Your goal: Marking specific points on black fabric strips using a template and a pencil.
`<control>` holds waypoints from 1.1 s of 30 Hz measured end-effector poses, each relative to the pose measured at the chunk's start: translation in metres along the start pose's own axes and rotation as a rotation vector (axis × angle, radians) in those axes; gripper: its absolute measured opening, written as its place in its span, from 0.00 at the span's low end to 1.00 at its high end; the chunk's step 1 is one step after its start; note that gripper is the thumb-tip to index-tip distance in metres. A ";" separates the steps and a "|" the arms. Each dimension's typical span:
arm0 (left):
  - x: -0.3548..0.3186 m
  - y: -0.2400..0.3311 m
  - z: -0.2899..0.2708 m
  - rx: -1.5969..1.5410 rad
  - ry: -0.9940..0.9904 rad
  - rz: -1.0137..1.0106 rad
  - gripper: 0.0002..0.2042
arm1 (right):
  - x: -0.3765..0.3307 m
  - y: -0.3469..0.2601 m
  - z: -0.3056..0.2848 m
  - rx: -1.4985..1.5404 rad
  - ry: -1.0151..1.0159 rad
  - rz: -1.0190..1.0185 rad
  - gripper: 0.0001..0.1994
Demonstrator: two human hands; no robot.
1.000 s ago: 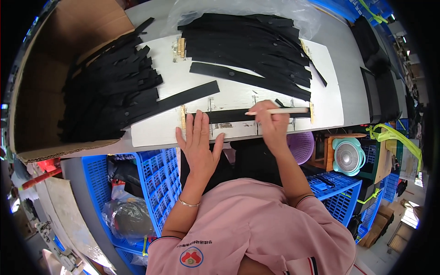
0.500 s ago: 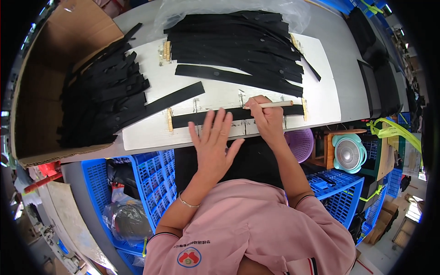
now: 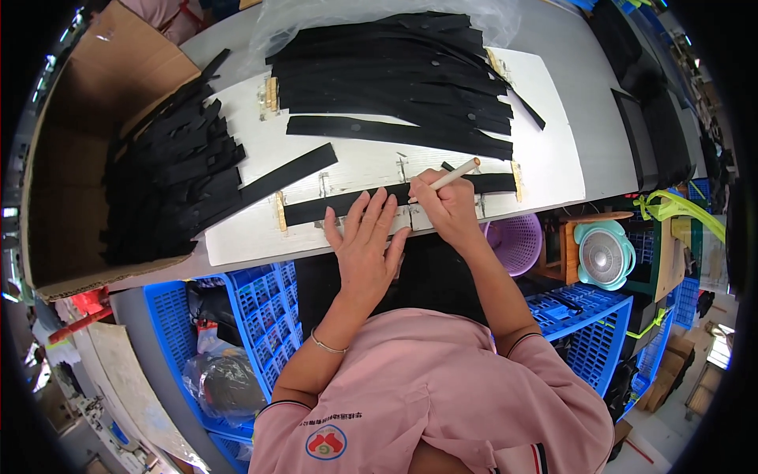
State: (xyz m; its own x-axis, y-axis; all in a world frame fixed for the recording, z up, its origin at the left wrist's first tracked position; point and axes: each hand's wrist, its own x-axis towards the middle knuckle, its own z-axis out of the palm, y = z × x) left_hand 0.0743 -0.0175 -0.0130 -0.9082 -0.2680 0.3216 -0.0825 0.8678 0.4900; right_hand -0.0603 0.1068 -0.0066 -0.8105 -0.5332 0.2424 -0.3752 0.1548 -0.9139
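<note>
A single black fabric strip [image 3: 316,208] lies across the white board [image 3: 549,158], its ends beside two small yellowish stops [image 3: 281,212]. My left hand [image 3: 365,241] rests flat on it with the fingers spread, fingertips on the strip. My right hand [image 3: 450,209] pinches a white pen [image 3: 456,174], tilted up to the right, its tip at the strip's lower edge near the middle. Dark marked lines [image 3: 401,166] show on the board above and below the strip. A pile of black strips [image 3: 387,75] covers the far part of the board, with one strip [image 3: 395,133] lying just in front of it.
At the left, a cardboard box [image 3: 59,158] lies with its open side toward the board, and black strips [image 3: 178,174] spill from it. Clear plastic film [image 3: 276,35] lies behind the pile. Below the table edge are blue crates [image 3: 257,316], a purple basket [image 3: 517,241] and a turquoise fan [image 3: 603,254].
The pen tip has gone from the strip's upper edge to its lower edge, and the pen now tilts up more steeply. My left hand stays on the strip. The whole view has shifted slightly.
</note>
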 end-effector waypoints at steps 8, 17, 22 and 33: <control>0.001 0.001 0.003 0.024 0.014 0.017 0.23 | 0.001 0.006 0.000 -0.078 -0.021 -0.070 0.12; -0.001 0.001 0.004 0.056 0.013 0.026 0.24 | -0.020 0.000 -0.061 0.206 0.294 0.075 0.13; 0.000 0.002 0.005 0.070 0.012 0.036 0.24 | -0.016 0.026 -0.086 0.089 0.337 0.143 0.13; 0.003 0.009 0.002 0.066 -0.025 -0.020 0.23 | -0.010 0.029 -0.087 0.010 0.281 0.089 0.12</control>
State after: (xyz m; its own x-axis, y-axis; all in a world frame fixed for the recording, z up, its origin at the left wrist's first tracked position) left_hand 0.0702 -0.0093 -0.0095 -0.9159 -0.2755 0.2920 -0.1265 0.8885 0.4412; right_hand -0.1026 0.1891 -0.0074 -0.9332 -0.2665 0.2409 -0.2941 0.1817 -0.9383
